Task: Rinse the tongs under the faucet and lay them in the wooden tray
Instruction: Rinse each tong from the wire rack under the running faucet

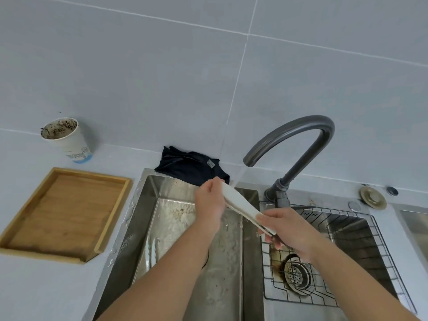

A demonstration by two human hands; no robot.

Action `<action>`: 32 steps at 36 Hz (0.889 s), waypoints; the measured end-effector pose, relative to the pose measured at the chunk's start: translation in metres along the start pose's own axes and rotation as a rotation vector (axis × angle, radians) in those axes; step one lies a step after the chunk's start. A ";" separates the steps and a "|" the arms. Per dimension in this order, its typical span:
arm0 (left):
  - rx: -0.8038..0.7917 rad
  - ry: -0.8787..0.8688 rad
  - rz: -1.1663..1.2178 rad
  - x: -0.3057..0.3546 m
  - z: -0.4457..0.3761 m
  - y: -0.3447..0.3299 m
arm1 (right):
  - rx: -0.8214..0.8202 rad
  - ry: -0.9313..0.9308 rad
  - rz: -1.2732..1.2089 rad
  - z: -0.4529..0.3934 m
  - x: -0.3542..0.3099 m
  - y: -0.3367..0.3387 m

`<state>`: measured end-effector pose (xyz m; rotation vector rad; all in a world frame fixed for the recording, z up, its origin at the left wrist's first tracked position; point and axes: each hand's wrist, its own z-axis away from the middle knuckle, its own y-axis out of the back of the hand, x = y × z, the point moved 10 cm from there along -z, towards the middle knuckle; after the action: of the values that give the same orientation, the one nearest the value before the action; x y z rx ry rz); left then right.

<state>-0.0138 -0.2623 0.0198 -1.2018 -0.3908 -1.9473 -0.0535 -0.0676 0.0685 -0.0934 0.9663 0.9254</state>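
Note:
White tongs (243,203) slant across the sink divider, just below and left of the grey curved faucet (301,137). A thin stream of water falls from the spout onto their upper end. My left hand (209,205) grips that upper end, and my right hand (287,230) holds the lower end over the right basin. The wooden tray (27,247) sits on the counter left of the sink with nothing in it.
The steel sink (148,218) has a wet left basin and a right basin with a wire rack (375,230) and drain strainer (297,274). A dark cloth (190,167) lies behind the sink. A dirty paper cup (67,140) stands behind the tray.

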 end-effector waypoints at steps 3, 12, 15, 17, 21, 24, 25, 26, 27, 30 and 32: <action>-0.062 0.013 0.055 -0.003 0.008 -0.013 | 0.039 -0.014 -0.014 -0.002 0.002 -0.003; -0.035 -0.025 0.021 0.009 0.002 -0.014 | 0.153 0.186 0.287 0.009 -0.024 -0.014; -0.011 0.030 0.035 0.005 -0.004 -0.007 | 0.187 0.239 0.447 0.015 -0.026 -0.015; -0.011 0.024 0.076 0.004 0.003 -0.011 | 0.236 0.237 0.500 0.015 -0.027 -0.014; -0.142 0.012 0.161 -0.011 0.021 -0.036 | 0.339 0.261 0.542 0.015 -0.033 -0.019; -0.141 -0.004 0.121 -0.008 0.019 -0.036 | 0.350 0.272 0.529 0.016 -0.032 -0.021; -0.113 0.001 0.099 -0.004 0.016 -0.033 | 0.338 0.276 0.537 0.017 -0.031 -0.021; -0.065 0.002 0.071 0.001 0.010 -0.026 | 0.325 0.279 0.543 0.017 -0.030 -0.022; -0.022 0.010 0.053 0.004 0.005 -0.019 | 0.317 0.284 0.549 0.018 -0.029 -0.021; 0.007 0.094 0.098 0.003 -0.004 -0.014 | 0.313 0.284 0.550 0.021 -0.028 -0.016; -0.017 0.128 0.122 0.002 0.001 -0.018 | 0.321 0.268 0.547 0.019 -0.028 -0.013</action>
<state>-0.0279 -0.2511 0.0240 -1.0794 -0.2294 -1.9129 -0.0378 -0.0844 0.0965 0.3433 1.4167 1.2619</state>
